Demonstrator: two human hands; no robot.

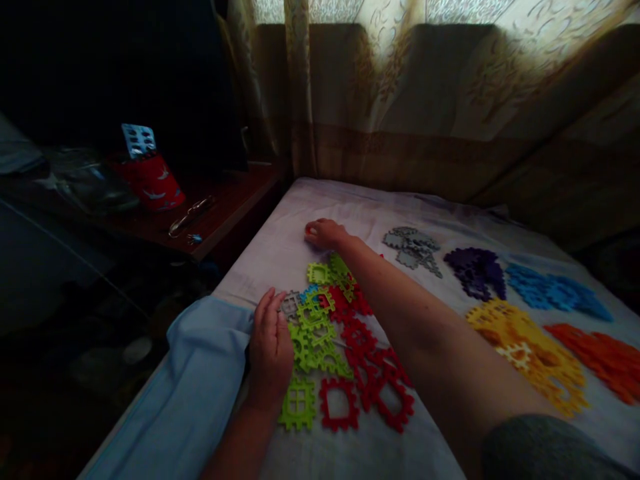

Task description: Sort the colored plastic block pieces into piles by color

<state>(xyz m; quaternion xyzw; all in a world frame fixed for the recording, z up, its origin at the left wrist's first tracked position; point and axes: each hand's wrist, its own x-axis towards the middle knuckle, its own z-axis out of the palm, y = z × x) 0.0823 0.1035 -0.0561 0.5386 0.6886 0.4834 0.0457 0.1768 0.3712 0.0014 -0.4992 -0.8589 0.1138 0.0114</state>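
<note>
My right hand (325, 233) reaches across the bed and is closed on a small red piece (310, 231) at the far left of the sheet. My left hand (270, 343) lies flat with fingers together beside a grey toothed tile (291, 304). Between my arms lies a mixed pile of green tiles (315, 333) and red tiles (365, 373), some with window-shaped cutouts.
Sorted heaps lie on the white sheet (280, 260): grey (413, 248), purple (475, 270), blue (553, 290), yellow (535, 353), orange (600, 357). A light blue cloth (195, 380) drapes the bed's left edge. A wooden side table (220, 207) holds a red pouch (150, 181) and blister pack (139, 139).
</note>
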